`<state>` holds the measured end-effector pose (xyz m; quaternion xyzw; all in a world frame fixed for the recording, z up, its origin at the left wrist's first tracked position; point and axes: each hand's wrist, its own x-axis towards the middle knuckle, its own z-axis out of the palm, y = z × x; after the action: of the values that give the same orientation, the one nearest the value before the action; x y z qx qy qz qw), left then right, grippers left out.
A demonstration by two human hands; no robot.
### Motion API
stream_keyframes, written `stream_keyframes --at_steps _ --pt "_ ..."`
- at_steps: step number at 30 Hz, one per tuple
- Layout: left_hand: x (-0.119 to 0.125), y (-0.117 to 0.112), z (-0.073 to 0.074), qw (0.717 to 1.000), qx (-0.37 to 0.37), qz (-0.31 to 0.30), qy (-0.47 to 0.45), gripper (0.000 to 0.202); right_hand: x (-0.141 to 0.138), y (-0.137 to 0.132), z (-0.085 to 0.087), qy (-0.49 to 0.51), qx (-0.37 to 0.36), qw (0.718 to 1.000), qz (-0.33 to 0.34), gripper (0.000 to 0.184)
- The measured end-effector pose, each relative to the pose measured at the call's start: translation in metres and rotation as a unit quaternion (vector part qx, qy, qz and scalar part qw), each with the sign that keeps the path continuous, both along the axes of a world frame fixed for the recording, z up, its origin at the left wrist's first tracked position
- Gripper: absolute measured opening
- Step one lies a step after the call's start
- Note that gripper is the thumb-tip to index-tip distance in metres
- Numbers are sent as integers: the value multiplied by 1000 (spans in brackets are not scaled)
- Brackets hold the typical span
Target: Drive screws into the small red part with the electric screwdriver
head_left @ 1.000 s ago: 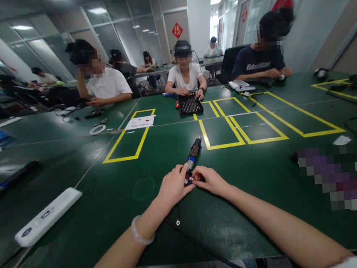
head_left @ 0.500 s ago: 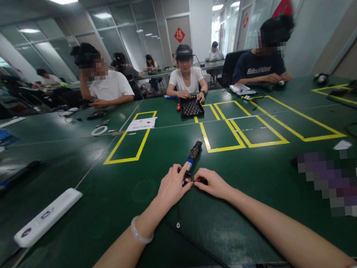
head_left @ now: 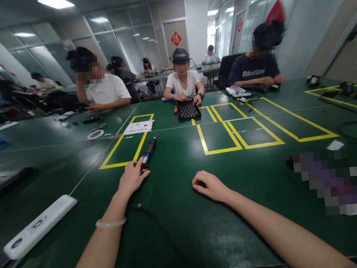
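Observation:
My left hand [head_left: 132,177] is closed on the near end of a black corded electric screwdriver [head_left: 148,153] with a blue band, which lies on the green table [head_left: 180,218] and points away toward a yellow taped rectangle [head_left: 125,145]. Its black cable [head_left: 162,232] trails back toward me. My right hand [head_left: 210,185] rests on the table to the right, fingers curled over a small dark thing I cannot make out. A pale bangle sits on my left wrist.
A white oblong device [head_left: 37,226] lies at the near left. Across the table a person works at a black tray [head_left: 188,109]; two other people sit either side. A white sheet [head_left: 139,127], more yellow tape boxes [head_left: 238,132] and cables [head_left: 347,117] are on the table.
My left hand has slid the screwdriver to the left, away from my right hand. The hands, together at the tool before, are now apart. The right hand has stayed put.

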<state>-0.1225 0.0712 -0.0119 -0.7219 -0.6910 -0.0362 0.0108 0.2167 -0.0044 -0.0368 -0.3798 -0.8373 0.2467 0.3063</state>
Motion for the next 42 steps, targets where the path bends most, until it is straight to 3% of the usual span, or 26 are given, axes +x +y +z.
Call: stream_keyframes --at_steps 6,11,19,25,30,34,37,39,42 --pt "-75 13 -5 994 -8 111 -5 70 -1 -1 1 -2 1 1000 -3 5" --pt "-105 8 -1 986 -12 165 -18 71 -1 0 0 -8 4 1000 -2 5" --pt "-94 -3 6 978 62 197 4 57 -1 0 1 -9 5 1000 -3 6" --pt "-77 -9 19 973 39 227 -8 37 -1 0 0 -10 5 1000 -2 5" --pt "-71 -11 23 971 37 237 2 40 -2 -1 3 -13 3 1000 -3 6" --pt "-64 -12 24 970 100 220 9 44 -2 -1 3 -14 4 1000 -3 5" --pt "-49 -11 24 969 145 194 -53 43 -2 0 2 -18 5 1000 -4 8" --pt "-31 -11 22 975 142 116 -127 39 -2 1 1 -22 7 1000 -5 13" --pt "10 -17 21 967 89 -65 -231 35 -3 2 -1 -18 4 1000 -6 14"
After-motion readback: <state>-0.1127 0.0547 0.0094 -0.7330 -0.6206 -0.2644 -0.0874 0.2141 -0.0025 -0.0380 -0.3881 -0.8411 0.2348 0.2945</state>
